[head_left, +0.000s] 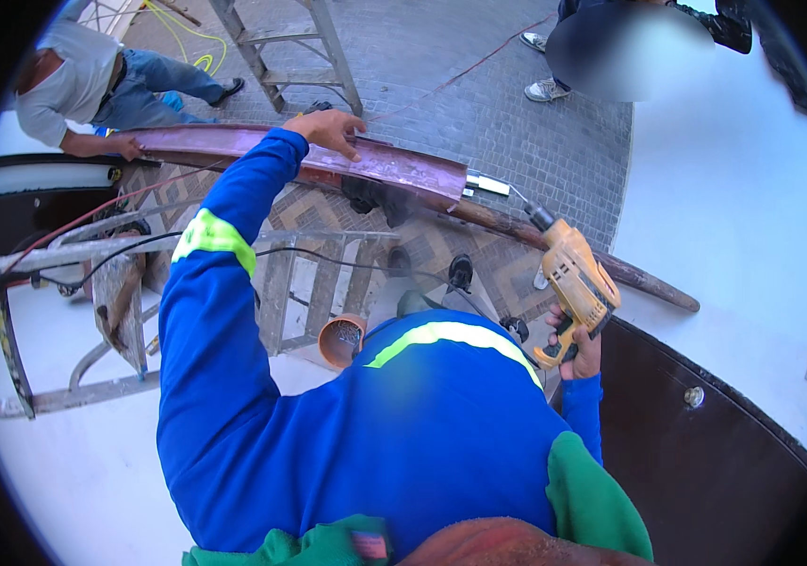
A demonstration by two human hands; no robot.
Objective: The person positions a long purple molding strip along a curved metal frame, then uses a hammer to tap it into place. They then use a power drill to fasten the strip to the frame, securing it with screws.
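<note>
In the head view, the only one we have, we take the long purple metal beam (403, 174) as our landmark. It runs crosswise in front of the wearer, its near-right end beside a bright silvery piece (488, 185). Our left grip (331, 132) lies on the beam, right of its middle, with thumb and fingers spread apart rather than closed; we judge that it rests there to steady the beam, though we cannot tell how hard it presses. Our right grip (583, 353), lower and to the right of the beam's end, is clamped around the handle of a yellow drill (581, 283). We hold the drill nose-up, probably so that its bit points at that end; the tip stands near the silvery piece, and we cannot tell whether the two touch.

A round wooden pole (653, 281) shows under the beam and sticks out past its right end, perhaps as a support. At the beam's left part, a co-worker in a light shirt (78, 71) has a hand (124, 146) on it, seemingly to keep it level. Beyond the beam stands a stepladder (295, 61). On the wearer's side of it lie a metal ladder (276, 292) and a brown tub (341, 341) with small bits inside, likely kept there within reach.

So the beam sits directly under the left grip, while the drill fills the right one.
</note>
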